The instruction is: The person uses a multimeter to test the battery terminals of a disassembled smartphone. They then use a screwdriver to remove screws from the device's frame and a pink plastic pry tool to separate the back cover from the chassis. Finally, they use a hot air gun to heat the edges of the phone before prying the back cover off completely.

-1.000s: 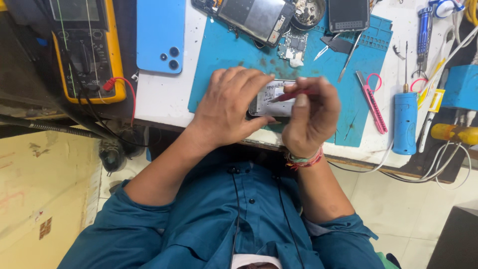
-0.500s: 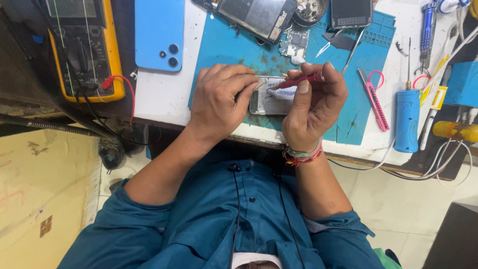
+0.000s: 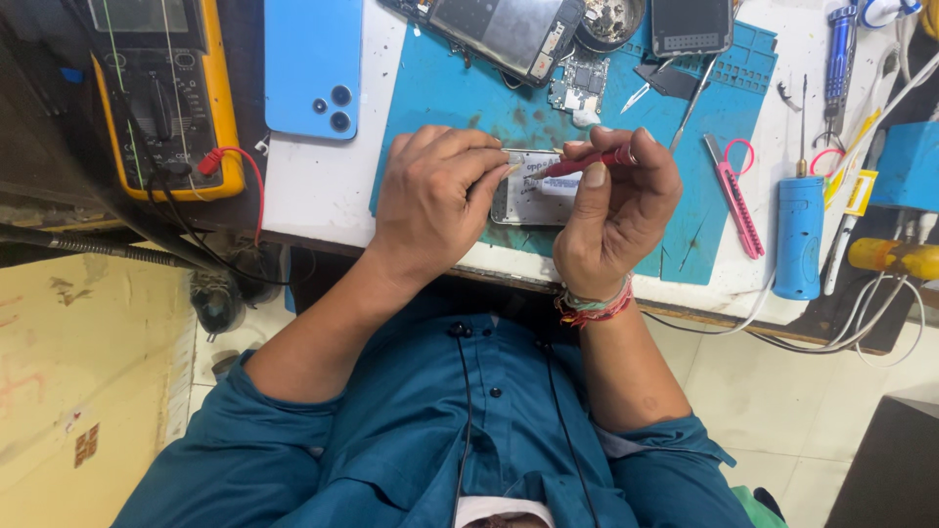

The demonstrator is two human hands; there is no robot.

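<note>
Fingers of left hand gripping flat metallic phone frame; right hand pinching slim red tool.

Phone repair bench, small electronics workshop.

White worktop carries a teal repair mat, a yellow multimeter with red and black leads, an opened phone with a bare circuit board beside it, a blue phone back cover, tweezers, a blue precision screwdriver and a blue cylindrical tool. Cables trail over the right edge.
</note>
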